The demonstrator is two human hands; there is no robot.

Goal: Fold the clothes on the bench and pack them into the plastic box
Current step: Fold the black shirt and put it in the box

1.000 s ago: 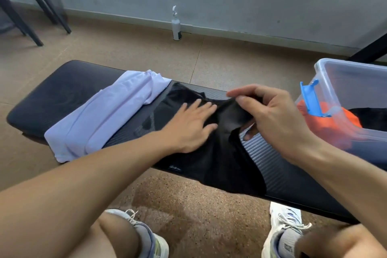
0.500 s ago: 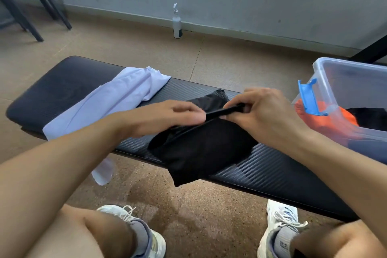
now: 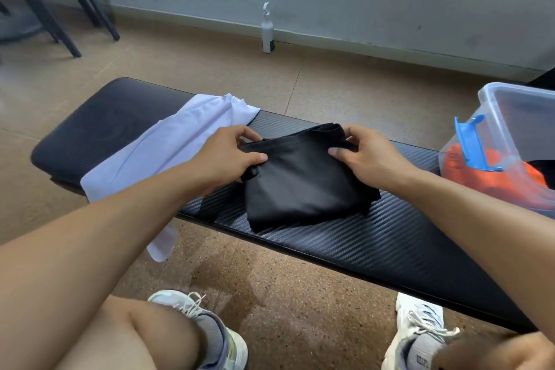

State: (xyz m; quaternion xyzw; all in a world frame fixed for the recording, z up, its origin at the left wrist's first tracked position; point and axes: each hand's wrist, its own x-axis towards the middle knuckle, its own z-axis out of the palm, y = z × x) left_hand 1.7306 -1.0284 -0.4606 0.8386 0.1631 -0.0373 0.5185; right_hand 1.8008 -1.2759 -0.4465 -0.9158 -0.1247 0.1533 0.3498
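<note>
The left hand (image 3: 229, 153) pinches the left edge of a folded black garment (image 3: 303, 180), thumb on top and fingers curled over the far side. The right hand (image 3: 365, 153) grips the right edge in the same way, thumb pressed on the cloth. The two hands are apart, one at each side of the bundle, both clamped on it. The garment lies as a compact square on the black bench (image 3: 375, 237), near its middle, its lower corner reaching toward the near rim. No print or label can be read on the cloth.

Just left of the left hand, a white garment (image 3: 168, 147) lies unfolded across the bench, one end hanging over the near edge. At the right end stands the clear plastic box (image 3: 507, 105) with a blue latch (image 3: 468, 144); inside are an orange garment (image 3: 492, 171) and something dark behind it.

On the floor by the wall stands a small white bottle (image 3: 266, 30), its label too small to read. Dark chair legs (image 3: 54, 9) show at the upper left. Below are the person's knees and two light sneakers (image 3: 420, 330); the marking on the right shoe's tongue is blurred.
</note>
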